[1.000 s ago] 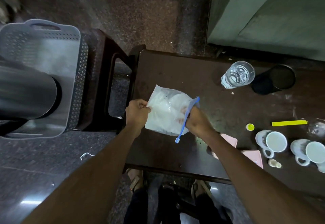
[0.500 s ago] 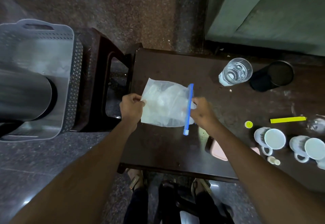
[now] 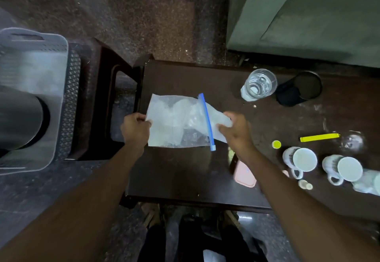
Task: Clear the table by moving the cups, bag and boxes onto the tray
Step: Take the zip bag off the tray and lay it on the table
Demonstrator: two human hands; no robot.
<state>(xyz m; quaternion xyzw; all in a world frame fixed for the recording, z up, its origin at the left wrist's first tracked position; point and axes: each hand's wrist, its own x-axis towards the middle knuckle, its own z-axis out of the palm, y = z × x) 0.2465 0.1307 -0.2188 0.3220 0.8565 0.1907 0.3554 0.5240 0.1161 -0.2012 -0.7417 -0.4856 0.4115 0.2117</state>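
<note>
No legible text, label or number on any object in view.

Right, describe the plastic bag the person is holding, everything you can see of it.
The plastic bag is clear, thin, crinkled film with a blue sealing strip across it near its right end. It looks nearly flat; something pale shows inside, but what it is cannot be told. It lies spread over the left part of the dark table. The left hand pinches its left edge, and the right hand grips the end beyond the strip.
</note>
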